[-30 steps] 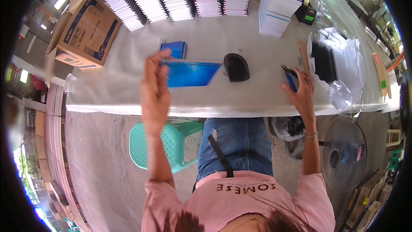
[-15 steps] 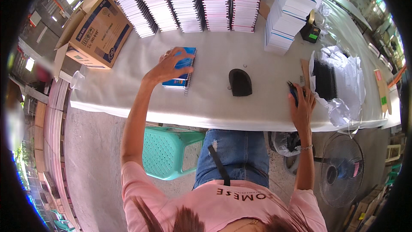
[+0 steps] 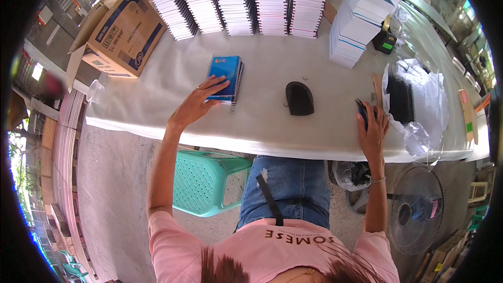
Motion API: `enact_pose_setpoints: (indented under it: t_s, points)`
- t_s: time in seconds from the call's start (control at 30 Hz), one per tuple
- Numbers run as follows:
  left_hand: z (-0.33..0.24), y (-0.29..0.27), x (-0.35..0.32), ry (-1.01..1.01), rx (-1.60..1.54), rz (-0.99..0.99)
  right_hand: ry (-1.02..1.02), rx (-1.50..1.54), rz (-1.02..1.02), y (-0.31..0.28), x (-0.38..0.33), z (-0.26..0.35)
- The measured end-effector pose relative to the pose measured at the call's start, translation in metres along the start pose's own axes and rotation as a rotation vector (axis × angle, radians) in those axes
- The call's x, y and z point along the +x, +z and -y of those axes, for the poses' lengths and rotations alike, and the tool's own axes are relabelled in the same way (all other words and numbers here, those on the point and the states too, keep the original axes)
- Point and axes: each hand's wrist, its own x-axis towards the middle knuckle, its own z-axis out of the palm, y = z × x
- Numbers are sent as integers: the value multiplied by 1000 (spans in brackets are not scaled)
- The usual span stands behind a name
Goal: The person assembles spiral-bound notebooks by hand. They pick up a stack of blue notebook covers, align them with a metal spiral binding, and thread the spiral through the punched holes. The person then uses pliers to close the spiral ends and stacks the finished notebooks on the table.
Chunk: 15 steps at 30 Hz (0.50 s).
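Left of the table's middle lies a small stack of blue-covered spiral notebooks (image 3: 226, 71), with a wire coil sticking out past the near end. My left hand (image 3: 198, 99) rests on the near part of the top cover, its fingers stretched out and slightly apart, the thumb by the near edge. At the right, low over the tabletop, my right hand (image 3: 374, 128) is closed around dark-blue-handled pliers (image 3: 361, 110); their dark jaws point away from me, and the fingers hide most of the handles. Between my hands lies a black, rounded pad (image 3: 299, 99).
Tall stacks of spiral-bound books (image 3: 230, 2) line the far side, with another pile of books (image 3: 356, 26) at right. A cardboard box (image 3: 123, 39) stands far left. Black binding coils (image 3: 401, 99) lie in white paper (image 3: 427, 105). A green stool (image 3: 201, 183) and a fan (image 3: 416, 207) stand below.
My left hand has come down toward me from over the notebooks and now lies flatter on their near end. More of the top blue cover shows. My right hand keeps the pliers.
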Motion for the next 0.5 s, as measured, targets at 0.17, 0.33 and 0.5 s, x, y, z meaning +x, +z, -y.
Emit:
enact_pose_setpoints:
  t_s: [0.17,0.33,0.5]
  points:
    - [6,7,-2,34,-105,-131,57,-18,-76,9,1,7]
    - [12,12,-6,-16,-182,-202,52,81,-75,6,11,51]
    - [26,24,-10,39,-200,-266,-189,638,13,2,37,122]
